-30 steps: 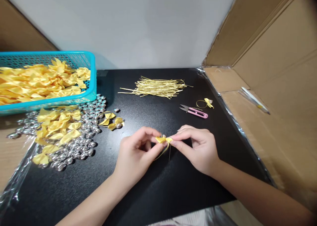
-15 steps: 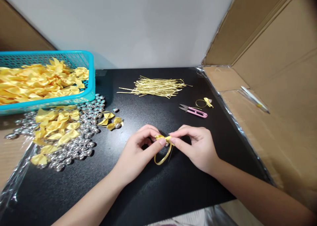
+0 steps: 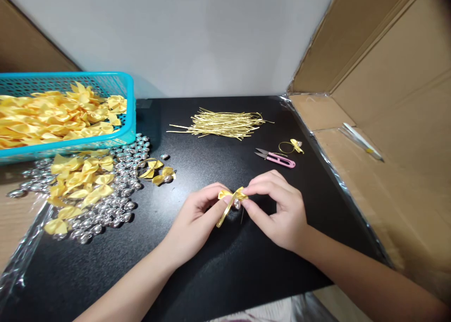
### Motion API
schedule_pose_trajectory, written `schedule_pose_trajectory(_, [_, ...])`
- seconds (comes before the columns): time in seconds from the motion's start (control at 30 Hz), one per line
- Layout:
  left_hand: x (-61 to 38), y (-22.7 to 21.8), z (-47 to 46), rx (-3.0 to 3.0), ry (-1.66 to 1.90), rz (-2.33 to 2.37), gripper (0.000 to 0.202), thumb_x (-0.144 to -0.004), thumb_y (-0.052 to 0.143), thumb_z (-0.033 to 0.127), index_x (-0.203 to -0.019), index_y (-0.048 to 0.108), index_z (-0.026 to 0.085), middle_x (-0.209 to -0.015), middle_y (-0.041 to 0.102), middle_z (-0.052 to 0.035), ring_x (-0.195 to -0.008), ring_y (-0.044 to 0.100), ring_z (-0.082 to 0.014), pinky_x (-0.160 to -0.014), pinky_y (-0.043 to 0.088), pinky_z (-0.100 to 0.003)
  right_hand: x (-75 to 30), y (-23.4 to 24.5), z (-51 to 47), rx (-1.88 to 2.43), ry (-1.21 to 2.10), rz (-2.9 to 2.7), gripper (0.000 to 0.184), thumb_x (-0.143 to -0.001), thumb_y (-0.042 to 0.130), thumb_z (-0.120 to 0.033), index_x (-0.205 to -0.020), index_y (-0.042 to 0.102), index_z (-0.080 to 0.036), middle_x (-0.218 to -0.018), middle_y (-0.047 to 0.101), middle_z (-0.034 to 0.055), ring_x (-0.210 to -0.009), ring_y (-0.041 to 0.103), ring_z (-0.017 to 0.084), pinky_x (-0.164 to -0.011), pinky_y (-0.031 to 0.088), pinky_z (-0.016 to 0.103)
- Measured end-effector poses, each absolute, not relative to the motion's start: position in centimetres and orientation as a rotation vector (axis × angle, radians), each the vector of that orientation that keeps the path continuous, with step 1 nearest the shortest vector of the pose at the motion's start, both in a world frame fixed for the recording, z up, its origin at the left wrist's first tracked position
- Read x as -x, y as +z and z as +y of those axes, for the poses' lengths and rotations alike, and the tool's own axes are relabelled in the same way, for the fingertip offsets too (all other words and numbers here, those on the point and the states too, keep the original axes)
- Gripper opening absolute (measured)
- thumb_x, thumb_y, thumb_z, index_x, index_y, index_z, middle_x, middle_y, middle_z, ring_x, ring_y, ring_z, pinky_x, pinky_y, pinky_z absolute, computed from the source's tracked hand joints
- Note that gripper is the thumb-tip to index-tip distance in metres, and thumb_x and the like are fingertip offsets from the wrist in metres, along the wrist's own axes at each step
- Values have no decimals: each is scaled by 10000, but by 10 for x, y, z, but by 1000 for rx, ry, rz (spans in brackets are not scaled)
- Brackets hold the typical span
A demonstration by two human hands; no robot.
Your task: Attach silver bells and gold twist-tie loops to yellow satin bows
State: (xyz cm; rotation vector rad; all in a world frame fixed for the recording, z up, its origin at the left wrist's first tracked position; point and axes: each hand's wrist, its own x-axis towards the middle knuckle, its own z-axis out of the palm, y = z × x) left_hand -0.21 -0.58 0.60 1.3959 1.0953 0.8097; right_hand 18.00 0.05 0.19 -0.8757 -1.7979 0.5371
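Between my hands, just above the black table (image 3: 211,275), is a yellow ribbon bow (image 3: 241,195). My left hand (image 3: 201,214) pinches its left loop between thumb and fingers. My right hand (image 3: 278,209) pinches the right loop. A loop of gold cord (image 3: 224,214) crosses the middle of the bow and hangs down to the left. Under the bow's centre shows a silver bell-like bead (image 3: 237,203). A thin dark strand, maybe a needle or thread, points down beside it. My fingers partly hide the bow's ends.
A turquoise basket (image 3: 130,110) of yellow bows stands at the left. Before it lie loose bows (image 3: 84,176) among silver beads (image 3: 123,204). Gold cords (image 3: 225,124) lie at the back, pink thread snips (image 3: 280,160) and a finished-looking bow (image 3: 296,146) at the right. Cardboard walls flank the table.
The bow has turned so that the cord loop now lies across its front and the bead shows more. My right fingers have shifted slightly upward; the left hand stays nearly in place.
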Motion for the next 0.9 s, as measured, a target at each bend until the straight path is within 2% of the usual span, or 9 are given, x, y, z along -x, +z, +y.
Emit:
schedule_pose_trajectory(0.13, [2, 9, -6, -1491, 830, 1082, 258, -923, 529, 282, -716, 634, 171, -737, 587, -7, -703, 540, -135, -669, 421, -247, -180, 2, 1, 905, 505, -1809, 184, -806, 660, -66, -939, 677, -192, -795, 697, 31, -740, 634, 167, -683, 514, 321])
schedule_pose_trajectory(0.37, [4, 10, -8, -1779, 899, 1119, 203, -923, 538, 210, -759, 652, 175, -741, 645, -27, -719, 591, -151, -688, 453, -277, -182, 3, 0, 971, 488, -1868, 134, -834, 650, -113, -867, 725, -219, -760, 698, 38, -730, 625, 180, -689, 504, 348])
schedule_pose_trajectory(0.63, [3, 8, -9, -2140, 988, 1194, 151, -883, 565, 119, -742, 604, 156, -689, 609, -21, -680, 537, -140, -642, 428, -274, -181, 3, -1, 961, 476, -1907, 117, -835, 619, -88, -791, 661, -188, -735, 680, 38, -711, 610, 174, -704, 467, 364])
schedule_pose_trajectory(0.9, [4, 4, -14, -2465, 1005, 1311, 152, -860, 579, 137, -710, 601, 154, -660, 587, -40, -643, 488, -165, -596, 405, -305, -179, 13, -4, 962, 667, -1830, 154, -800, 598, -85, -713, 581, -211, -683, 626, 6, -649, 588, 158, -658, 480, 330])
